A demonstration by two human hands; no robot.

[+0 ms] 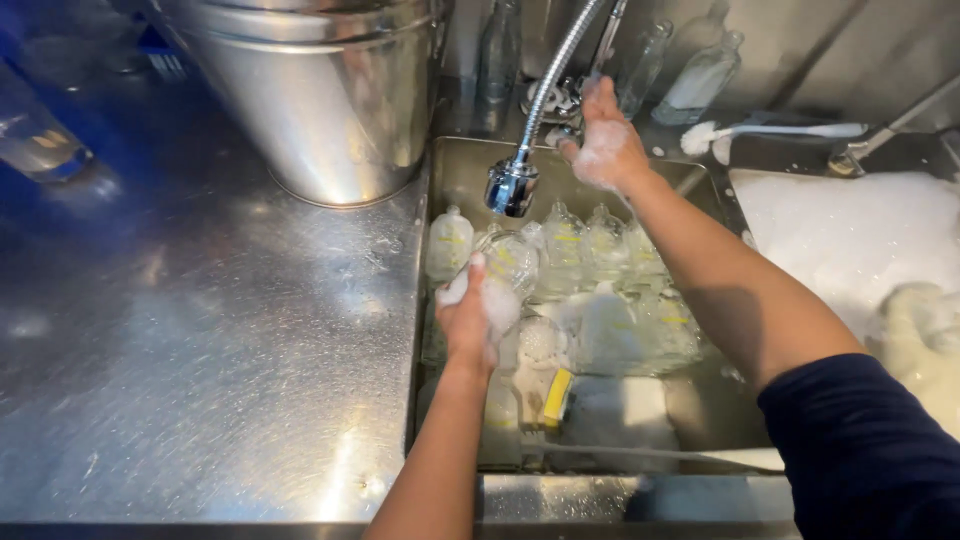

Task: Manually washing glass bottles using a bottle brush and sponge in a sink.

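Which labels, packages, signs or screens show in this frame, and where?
Labels: yellow printed marks on the clear glass bottles lying in the soapy sink, including the bottle in the left hand.
Signs, screens, packages: none visible.

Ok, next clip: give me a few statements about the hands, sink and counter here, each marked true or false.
1. The left hand holds a clear glass bottle over the sink. True.
2. The right hand rests on the large steel pot. False: it reaches up to the tap fittings behind the spray head, apart from the pot.
3. Both hands carry soap foam. True.
4. The sink holds only one bottle. False: several clear bottles lie in it, with foam around them.
5. A white brush lies on the ledge behind the sink. True.
6. A yellow sponge sits on the counter at left. False: it lies in the sink.
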